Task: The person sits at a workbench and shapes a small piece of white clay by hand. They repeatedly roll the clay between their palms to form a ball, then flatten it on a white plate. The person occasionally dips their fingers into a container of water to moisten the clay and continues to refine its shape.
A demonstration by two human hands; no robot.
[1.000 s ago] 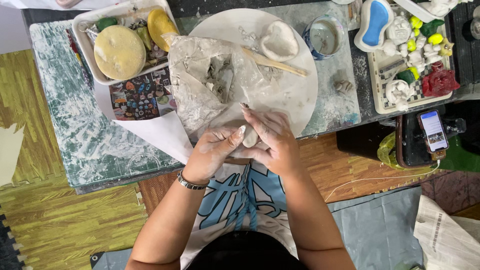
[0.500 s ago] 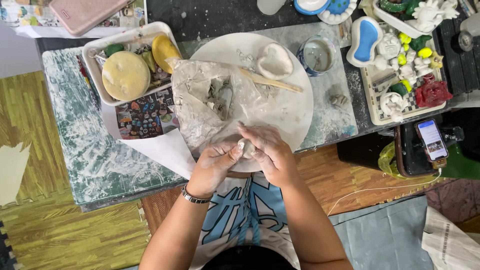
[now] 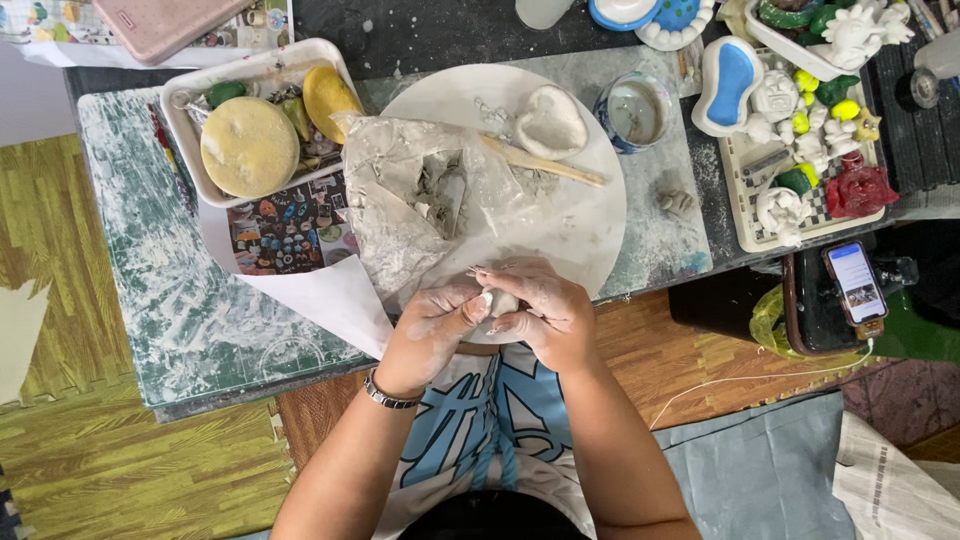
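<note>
Looking down from the head camera, both hands meet at the near edge of a big round white board [image 3: 590, 215]. The left hand [image 3: 432, 335] and the right hand [image 3: 548, 312] are dusty with clay, and together they pinch a small white lump of clay [image 3: 500, 301] between their fingers, so each hand is closed around it. The lump sits right between the two hands, just above the person's blue and white apron [image 3: 480, 420]. A metal bracelet [image 3: 388, 394] goes around the left wrist. On the board lies a crinkly clear plastic bag [image 3: 400, 200] with grey clay bits [image 3: 440, 190] inside it. Beside the bag rests a wooden stick [image 3: 545, 165], and near the far edge sits a white clay heart bowl [image 3: 550, 122]. Just past the board stands a small round cup [image 3: 634, 110] with cloudy grey water in it. To the left is a white tray [image 3: 190, 150] that holds a big round yellow sponge [image 3: 249, 146], a smaller yellow sponge [image 3: 328, 98] and some green things. A picture card [image 3: 290, 225] lies next to that tray on a green cutting mat [image 3: 150, 280]. To the right, another tray [image 3: 745, 215] with a checkered bottom holds little white, green, yellow and red clay figures [image 3: 800, 180]. A blue and white dish [image 3: 730, 82] leans by it. A phone [image 3: 855, 285] with a lit screen lies further right.
</note>
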